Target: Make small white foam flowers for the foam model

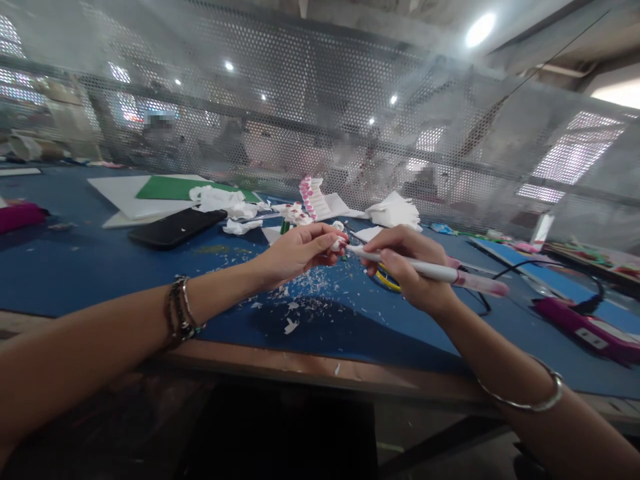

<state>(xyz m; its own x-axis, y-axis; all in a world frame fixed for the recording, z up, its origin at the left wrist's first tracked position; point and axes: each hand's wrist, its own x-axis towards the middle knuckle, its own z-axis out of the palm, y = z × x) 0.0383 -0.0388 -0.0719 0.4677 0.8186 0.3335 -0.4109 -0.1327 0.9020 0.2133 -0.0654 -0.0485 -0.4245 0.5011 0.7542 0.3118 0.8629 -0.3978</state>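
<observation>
My left hand (pixel 305 253) pinches a small white piece with dark pink marks (pixel 339 245) between thumb and fingers; its material cannot be made out. In my right hand (pixel 413 263) a white pen (pixel 434 270) with a pinkish back end is gripped like a writing tool. The pen's tip points left and meets or nearly meets the small piece. Just behind my left hand stands a cluster of white bits with dark red spots (pixel 296 213). Under both hands, white paper scraps (pixel 291 325) and shavings lie scattered over the blue table (pixel 225 300).
A black phone (pixel 177 229) lies at left beside green sheet (pixel 170 189) and crumpled white tissue (pixel 217 199). Behind my hands are a pink-edged white strip (pixel 313 197) and folded white paper (pixel 395 211). Yellow scissors handles (pixel 387 279) and a purple power strip (pixel 583 327) lie at right.
</observation>
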